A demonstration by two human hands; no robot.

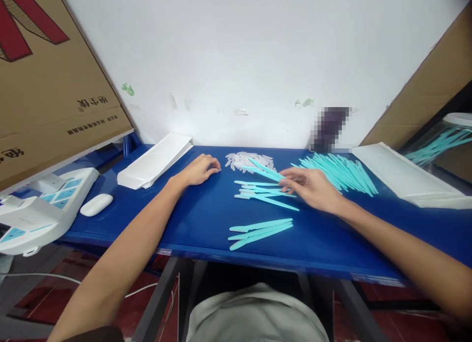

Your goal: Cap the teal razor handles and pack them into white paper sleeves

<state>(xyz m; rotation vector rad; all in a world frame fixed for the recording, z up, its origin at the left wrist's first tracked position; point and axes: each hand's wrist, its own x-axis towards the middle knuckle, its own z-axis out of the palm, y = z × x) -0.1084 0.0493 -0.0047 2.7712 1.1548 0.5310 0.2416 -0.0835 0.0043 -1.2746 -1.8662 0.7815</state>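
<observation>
My right hand (309, 185) pinches turquoise eyebrow razors (267, 171) by one end, and their other ends reach left over a pile of small translucent white caps (246, 161). Just below the held ones, a loose group of several razors (260, 190) lies on the blue table. Nearer the front edge is a small fanned group of razors (261, 230). My left hand (201, 170) rests on the table left of the caps, fingers curled and thumb near the fingertips; whatever they may hold is too small to make out.
A big heap of razors (337, 172) lies behind my right hand, beside a white packet (409, 177). White paper sleeves (157, 160), a white mouse (96, 205) and a white device (70, 194) are on the left. Cardboard (55, 86) and a wall (228, 62) bound the blue table (199, 219).
</observation>
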